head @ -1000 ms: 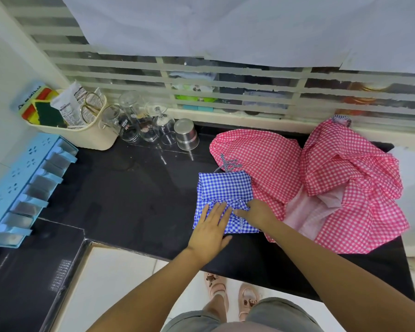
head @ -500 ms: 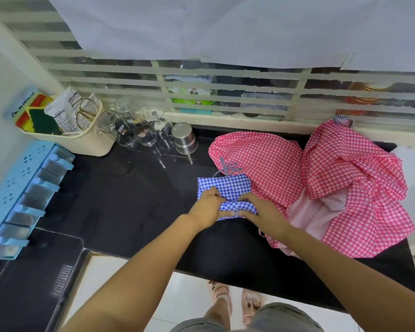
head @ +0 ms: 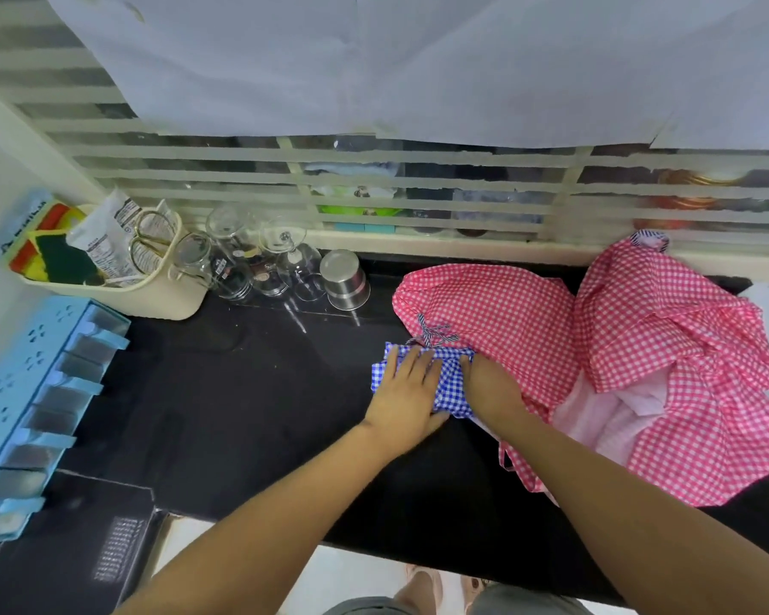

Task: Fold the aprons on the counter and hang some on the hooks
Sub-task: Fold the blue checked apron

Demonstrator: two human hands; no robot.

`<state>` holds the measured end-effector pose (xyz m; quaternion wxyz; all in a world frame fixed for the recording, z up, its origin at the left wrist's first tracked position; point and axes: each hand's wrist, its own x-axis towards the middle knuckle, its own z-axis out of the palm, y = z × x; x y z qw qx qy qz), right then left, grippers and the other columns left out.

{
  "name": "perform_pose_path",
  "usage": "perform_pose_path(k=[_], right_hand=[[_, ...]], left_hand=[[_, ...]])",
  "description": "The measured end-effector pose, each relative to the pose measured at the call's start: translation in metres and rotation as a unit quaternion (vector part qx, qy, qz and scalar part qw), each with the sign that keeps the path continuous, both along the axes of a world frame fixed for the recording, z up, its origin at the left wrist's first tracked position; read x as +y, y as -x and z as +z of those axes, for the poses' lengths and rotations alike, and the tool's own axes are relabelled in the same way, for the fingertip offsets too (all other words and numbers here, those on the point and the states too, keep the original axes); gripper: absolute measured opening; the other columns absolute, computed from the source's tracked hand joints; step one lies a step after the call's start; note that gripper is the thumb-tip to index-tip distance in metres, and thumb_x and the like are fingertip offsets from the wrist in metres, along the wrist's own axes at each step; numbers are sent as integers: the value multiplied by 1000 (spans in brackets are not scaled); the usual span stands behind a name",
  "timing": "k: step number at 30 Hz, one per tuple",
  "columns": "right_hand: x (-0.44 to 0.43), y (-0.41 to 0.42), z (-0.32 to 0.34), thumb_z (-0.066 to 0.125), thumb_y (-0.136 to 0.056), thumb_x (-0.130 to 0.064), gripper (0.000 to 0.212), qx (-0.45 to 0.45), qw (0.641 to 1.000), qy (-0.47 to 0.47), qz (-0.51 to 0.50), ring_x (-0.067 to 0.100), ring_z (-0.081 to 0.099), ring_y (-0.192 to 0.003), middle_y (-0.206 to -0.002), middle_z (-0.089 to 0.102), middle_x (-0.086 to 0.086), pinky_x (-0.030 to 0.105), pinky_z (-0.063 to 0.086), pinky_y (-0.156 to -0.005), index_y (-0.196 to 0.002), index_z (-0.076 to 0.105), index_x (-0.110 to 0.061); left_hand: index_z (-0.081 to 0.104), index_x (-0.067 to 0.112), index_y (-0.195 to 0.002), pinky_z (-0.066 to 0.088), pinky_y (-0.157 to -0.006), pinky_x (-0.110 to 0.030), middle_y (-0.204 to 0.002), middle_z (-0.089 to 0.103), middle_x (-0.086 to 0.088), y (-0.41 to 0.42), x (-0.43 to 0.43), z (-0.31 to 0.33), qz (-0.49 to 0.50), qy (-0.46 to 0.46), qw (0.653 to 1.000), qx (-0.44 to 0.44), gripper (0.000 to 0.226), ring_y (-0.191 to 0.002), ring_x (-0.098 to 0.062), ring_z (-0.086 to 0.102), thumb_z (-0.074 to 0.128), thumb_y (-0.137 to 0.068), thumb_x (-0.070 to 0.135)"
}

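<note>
Whereas half a second ago both hands pinched the near edge of the blue checked apron [head: 449, 388], they now lie on top of it. The left hand [head: 402, 392] is spread flat with straight fingers. The right hand [head: 491, 388] presses the three o'clock edge, fingers extended and gripping nothing. The apron is a small folded bundle just right of centre on the black counter [head: 240, 392], and it touches a loose pink checked apron [head: 498, 312] at one o'clock. A second pink apron [head: 684, 348] is heaped at three o'clock. At ten o'clock stand a cream basket [head: 165, 299], upturned glasses [head: 240, 259] and a steel cup [head: 345, 281]. A blue rack [head: 32, 392] sits at nine. A slatted window runs along twelve o'clock. The print on the basket's packets is too small to read.
</note>
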<state>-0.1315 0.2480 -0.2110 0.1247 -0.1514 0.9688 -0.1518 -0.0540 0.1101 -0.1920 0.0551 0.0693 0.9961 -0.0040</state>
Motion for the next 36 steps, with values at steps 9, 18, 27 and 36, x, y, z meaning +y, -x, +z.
perform_pose_path(k=[9,18,27,36], right_hand=[[-24,27,26,39,-95,-4,28,-187,976,-112,-12,35,58,-108,-114,62,19,34,43,-80,-112,61,0],[-14,31,58,65,-84,-48,45,-149,953,238,-114,20,59,-96,-105,61,5,34,46,-85,-109,60,-10],[6,27,137,66,-86,-31,29,-231,763,582,-162,14,70,-91,-100,72,0,31,58,-78,-110,60,-15],[36,14,172,76,-79,-14,43,-68,799,581,-135,7,69,-82,-98,68,9,22,56,-69,-112,52,3]], left_hand=[[67,5,-115,54,-87,-45,-99,70,-8,16,-9,-13,22,20,997,-74,87,-89,-23,68,88,-41,47],[50,9,-125,47,-80,-36,-112,64,-11,63,-32,40,100,-237,953,-160,45,-99,-32,62,61,-85,27],[63,5,-92,51,-85,-37,-87,71,-7,75,-27,124,227,-708,601,-294,12,-80,-21,67,57,-82,1],[61,13,-107,47,-98,-37,-98,72,-5,58,24,170,162,-736,538,-378,35,-96,-20,66,62,-79,33]])
